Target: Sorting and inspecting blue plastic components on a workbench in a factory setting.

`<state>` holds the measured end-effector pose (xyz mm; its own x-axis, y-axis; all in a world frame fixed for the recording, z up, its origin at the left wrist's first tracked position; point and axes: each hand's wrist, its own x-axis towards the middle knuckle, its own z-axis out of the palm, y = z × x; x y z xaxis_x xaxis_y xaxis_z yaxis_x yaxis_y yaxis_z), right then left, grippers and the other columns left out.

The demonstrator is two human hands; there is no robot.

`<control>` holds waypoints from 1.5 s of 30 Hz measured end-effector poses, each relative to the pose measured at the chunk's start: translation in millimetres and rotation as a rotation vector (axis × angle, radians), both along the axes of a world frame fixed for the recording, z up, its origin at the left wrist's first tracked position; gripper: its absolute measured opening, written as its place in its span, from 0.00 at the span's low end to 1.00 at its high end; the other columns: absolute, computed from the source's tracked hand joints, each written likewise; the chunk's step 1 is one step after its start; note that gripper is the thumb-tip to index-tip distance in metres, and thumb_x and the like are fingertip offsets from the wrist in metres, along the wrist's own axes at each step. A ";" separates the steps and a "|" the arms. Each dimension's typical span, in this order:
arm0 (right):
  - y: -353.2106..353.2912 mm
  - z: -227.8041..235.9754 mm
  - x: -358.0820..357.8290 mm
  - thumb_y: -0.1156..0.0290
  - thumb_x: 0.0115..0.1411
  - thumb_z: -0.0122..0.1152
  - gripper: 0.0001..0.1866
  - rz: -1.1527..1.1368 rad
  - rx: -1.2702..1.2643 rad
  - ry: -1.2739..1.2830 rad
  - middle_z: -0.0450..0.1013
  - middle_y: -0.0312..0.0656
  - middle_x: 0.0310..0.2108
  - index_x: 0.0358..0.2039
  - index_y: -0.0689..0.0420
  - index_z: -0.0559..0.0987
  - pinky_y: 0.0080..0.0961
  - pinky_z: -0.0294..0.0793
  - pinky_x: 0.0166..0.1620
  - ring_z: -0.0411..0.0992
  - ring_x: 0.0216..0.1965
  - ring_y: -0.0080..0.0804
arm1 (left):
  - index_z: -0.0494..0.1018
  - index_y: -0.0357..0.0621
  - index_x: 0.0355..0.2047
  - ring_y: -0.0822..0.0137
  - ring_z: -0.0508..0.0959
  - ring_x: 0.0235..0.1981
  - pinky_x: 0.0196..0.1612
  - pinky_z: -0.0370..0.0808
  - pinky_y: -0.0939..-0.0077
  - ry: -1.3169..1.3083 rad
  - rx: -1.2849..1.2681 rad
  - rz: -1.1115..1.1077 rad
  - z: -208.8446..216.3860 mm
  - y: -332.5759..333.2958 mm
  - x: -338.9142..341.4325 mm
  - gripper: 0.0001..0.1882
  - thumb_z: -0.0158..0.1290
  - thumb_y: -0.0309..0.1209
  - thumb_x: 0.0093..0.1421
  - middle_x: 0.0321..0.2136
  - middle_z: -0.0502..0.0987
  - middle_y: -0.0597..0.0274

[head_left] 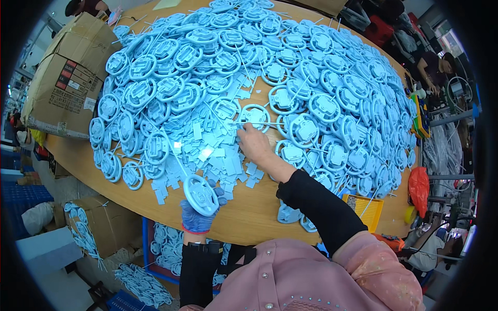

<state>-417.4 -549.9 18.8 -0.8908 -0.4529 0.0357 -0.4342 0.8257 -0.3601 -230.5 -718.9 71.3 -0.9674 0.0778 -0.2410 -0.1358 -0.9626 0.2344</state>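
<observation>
Tabletop mostly hidden under blue wheels

Bright over the table, with small white glare on flat blue pieces. Strongly bent and less sharp toward the black rim.

Light-blue wheel's tilted by the tabletop's near edge, stick aimed far-left; second wheel lies farther in.

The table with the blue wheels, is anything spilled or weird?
Flat blue pieces lie scattered loosely among the blue wheels on the table, so they look spilled, though maybe on purpose. Oddly, the left hand is gloved but the right hand looks bare.
</observation>
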 end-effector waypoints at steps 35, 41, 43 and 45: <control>-9.4 78.1 67.9 0.79 0.53 0.58 0.18 -0.023 -0.760 0.030 0.70 0.44 0.37 0.46 0.60 0.72 0.30 0.71 0.40 0.71 0.36 0.39 | 0.62 0.41 0.52 0.70 0.75 0.38 0.39 0.76 0.78 -0.245 -0.577 0.331 -17.4 44.8 -93.2 0.25 0.58 0.22 0.54 0.41 0.73 0.60; 9.4 75.3 27.7 0.74 0.51 0.64 0.12 -0.060 -0.832 -0.293 0.70 0.39 0.26 0.38 0.60 0.76 0.23 0.70 0.30 0.69 0.25 0.25 | 0.63 0.42 0.52 0.66 0.76 0.42 0.43 0.77 0.73 -0.117 -0.927 0.087 -1.7 26.5 -92.0 0.25 0.55 0.21 0.55 0.42 0.73 0.59; 11.7 70.5 28.5 0.73 0.53 0.64 0.11 -0.092 -0.898 -0.415 0.70 0.38 0.24 0.36 0.61 0.76 0.23 0.70 0.30 0.69 0.24 0.24 | 0.63 0.41 0.53 0.68 0.75 0.42 0.44 0.75 0.74 -0.118 -0.829 0.101 3.9 25.4 -94.6 0.26 0.57 0.22 0.54 0.43 0.73 0.59; 10.4 66.8 35.1 0.71 0.54 0.65 0.12 -0.252 -1.063 -0.685 0.70 0.35 0.24 0.36 0.62 0.76 0.21 0.70 0.30 0.68 0.24 0.21 | 0.62 0.40 0.54 0.70 0.75 0.42 0.44 0.74 0.76 -0.130 -0.731 0.121 2.9 22.6 -94.0 0.28 0.59 0.24 0.54 0.44 0.73 0.60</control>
